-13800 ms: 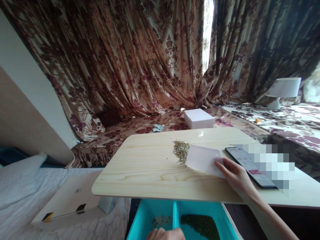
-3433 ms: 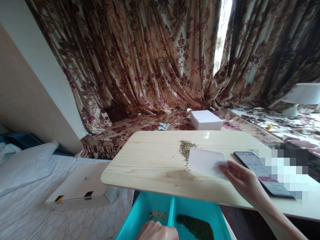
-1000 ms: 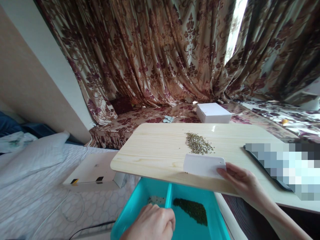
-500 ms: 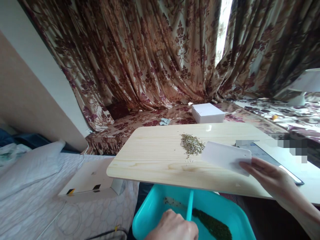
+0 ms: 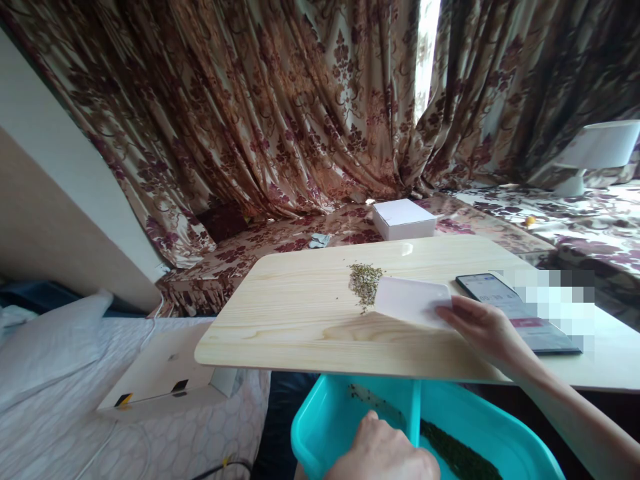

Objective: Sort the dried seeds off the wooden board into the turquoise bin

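My right hand (image 5: 477, 327) pinches the right end of a white flat plastic scraper (image 5: 413, 300). The scraper's left edge is against a loose pile of small green-brown grains (image 5: 367, 285) on the pale wooden tabletop (image 5: 300, 313). Below the table's front edge is a turquoise tray (image 5: 306, 427) with a divider (image 5: 415, 407) across it. Dark green grains (image 5: 457, 453) lie in its right compartment, and a few scattered bits in the left one. My left hand (image 5: 383, 450) is closed over the tray, by the divider; its fingertips are hidden.
A large phone or tablet (image 5: 520, 313), partly pixelated, lies on the table to the right. Behind the table stands a white box (image 5: 405, 220) on a patterned ledge. A cream box (image 5: 160, 367) rests on the bed at left. A lamp (image 5: 600, 147) is far right.
The scraper has moved left against the grain pile, which is narrower. My left hand and the turquoise tray have shifted right together. The camera view has turned slightly right.
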Available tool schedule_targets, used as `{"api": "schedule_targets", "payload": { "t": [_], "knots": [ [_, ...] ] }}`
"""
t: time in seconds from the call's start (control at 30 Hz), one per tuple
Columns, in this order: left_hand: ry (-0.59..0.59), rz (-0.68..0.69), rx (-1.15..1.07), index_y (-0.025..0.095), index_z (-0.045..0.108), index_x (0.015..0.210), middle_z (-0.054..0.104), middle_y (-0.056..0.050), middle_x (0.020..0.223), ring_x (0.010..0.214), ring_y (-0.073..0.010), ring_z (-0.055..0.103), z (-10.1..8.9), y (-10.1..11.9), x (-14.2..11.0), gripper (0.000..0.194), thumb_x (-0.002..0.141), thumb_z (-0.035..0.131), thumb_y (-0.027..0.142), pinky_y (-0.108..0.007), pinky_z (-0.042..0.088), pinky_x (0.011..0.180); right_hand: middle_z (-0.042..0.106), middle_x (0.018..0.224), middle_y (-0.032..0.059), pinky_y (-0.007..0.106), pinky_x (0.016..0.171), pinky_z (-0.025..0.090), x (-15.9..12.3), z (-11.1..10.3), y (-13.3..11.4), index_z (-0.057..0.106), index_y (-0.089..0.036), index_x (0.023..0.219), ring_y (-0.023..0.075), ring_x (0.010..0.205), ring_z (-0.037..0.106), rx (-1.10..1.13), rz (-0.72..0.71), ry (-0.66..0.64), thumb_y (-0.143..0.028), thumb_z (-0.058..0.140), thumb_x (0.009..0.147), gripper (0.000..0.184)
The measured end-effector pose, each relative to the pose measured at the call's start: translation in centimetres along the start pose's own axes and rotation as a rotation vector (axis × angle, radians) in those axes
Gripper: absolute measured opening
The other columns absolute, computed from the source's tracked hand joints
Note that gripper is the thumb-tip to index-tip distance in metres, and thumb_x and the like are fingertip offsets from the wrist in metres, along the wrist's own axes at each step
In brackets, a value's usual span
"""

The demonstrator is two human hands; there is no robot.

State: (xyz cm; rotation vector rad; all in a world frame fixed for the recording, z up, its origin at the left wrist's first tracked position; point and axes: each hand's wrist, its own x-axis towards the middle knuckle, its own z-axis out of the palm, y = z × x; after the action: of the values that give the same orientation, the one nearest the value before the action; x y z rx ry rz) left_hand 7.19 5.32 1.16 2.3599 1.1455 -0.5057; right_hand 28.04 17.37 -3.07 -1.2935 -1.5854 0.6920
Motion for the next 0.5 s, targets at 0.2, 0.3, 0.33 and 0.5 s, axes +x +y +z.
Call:
{"api": "schedule_targets", "payload": {
  "t": [0.2,0.3,0.33,0.5],
  "knots": [
    [-0.071,0.006,-0.005,0.013,0.071,0.085,0.070,-0.017,0.074,0.073,-0.0278,0.065,-0.1,0.1,0.5,0.026,0.078,0.046,0.009,-0.040,0.042,0.076,0.075,0.068,0.0007,0.026,0.056,0.054,-0.7,0.2,0.0,0.073,-0.025,0.068,0.0193,0.061,0.067,-0.002,0.006,-0.044,-0.065,0.070,0.063,0.040],
    [-0.135,-0.009,-0.003,0.007,0.071,0.094,0.070,-0.021,0.082,0.079,-0.0290,0.065,-0.2,0.2,0.9,0.030,0.083,0.043,0.009,-0.041,0.040,0.078,0.074,0.067,0.0012,0.026,0.054,0.055,-1.8,0.0,-0.5,0.073,-0.025,0.066,0.0193,0.059,0.066,0.004,0.001,-0.103,-0.063,0.071,0.063,0.038],
    [-0.147,-0.013,0.000,0.006,0.071,0.097,0.070,-0.022,0.083,0.079,-0.0292,0.065,-0.1,0.2,1.0,0.032,0.083,0.042,0.009,-0.041,0.040,0.078,0.073,0.065,0.0012,0.025,0.052,0.054,-2.3,-0.1,-0.7,0.073,-0.024,0.065,0.0190,0.057,0.065,0.000,-0.005,-0.129,-0.062,0.072,0.064,0.037],
    [-0.097,0.034,-0.005,0.011,0.071,0.102,0.071,-0.019,0.084,0.078,-0.0272,0.063,1.3,-0.7,1.8,0.036,0.087,0.039,0.014,-0.040,0.041,0.075,0.071,0.060,0.0011,0.024,0.041,0.053,-4.0,-0.9,-1.5,0.075,-0.024,0.067,0.0181,0.048,0.063,-0.005,0.001,-0.248,-0.056,0.069,0.070,0.033]
  ]
}}
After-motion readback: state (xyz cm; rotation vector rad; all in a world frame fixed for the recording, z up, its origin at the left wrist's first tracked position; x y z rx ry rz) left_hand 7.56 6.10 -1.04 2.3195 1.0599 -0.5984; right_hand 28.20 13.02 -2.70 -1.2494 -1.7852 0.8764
